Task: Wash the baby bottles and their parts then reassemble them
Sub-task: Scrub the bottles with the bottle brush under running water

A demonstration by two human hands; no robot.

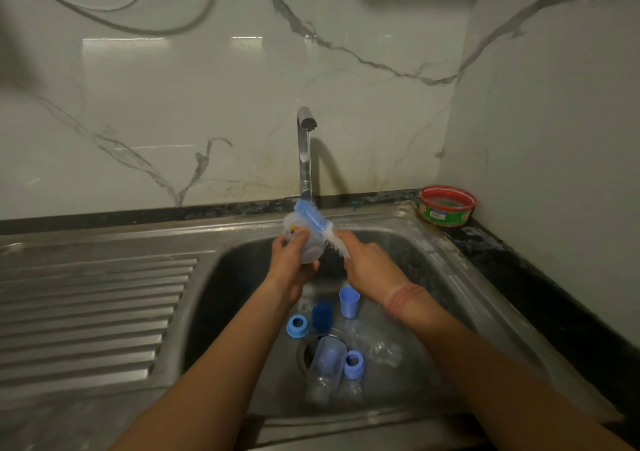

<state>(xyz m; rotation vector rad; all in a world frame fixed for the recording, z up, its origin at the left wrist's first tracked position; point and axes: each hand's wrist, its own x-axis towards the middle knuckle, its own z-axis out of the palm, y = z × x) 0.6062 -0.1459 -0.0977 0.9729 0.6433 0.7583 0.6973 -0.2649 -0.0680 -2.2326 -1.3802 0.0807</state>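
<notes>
While a thin stream of water falls from the tap [304,145], we look down into the steel sink [450,277], which holds most of the loose parts. Near the drain [306,352] lie two light blue screw rings [297,326] [354,364], one to the left and one further forward. Between them a clear cap [327,355] lies over the drain opening. A small lilac cup [349,302] stands open end up just below our right wrist, and a dark blue sponge-like piece [322,315] sits beside it. Clear bottle bodies [377,345] lie on the sink floor to the right and toward the near wall; their outlines are hard to separate. On the counter in the far right corner stands a red-rimmed tub [446,206] with something pale inside that we cannot identify.

Our left hand [292,263] is curled round a clear baby bottle [304,242], fingers wrapped over its side, holding it up over the basin under the tap. Our right hand [370,267] grips the handle of a bottle brush [317,223], fingers closed tightly about it. The brush's blue and white bristled head lies across the upper part of the bottle, touching it.

The bottle itself looks translucent and whitish, with a small coloured print on its side, and it is tilted. Blur hides whether its mouth faces us.
</notes>
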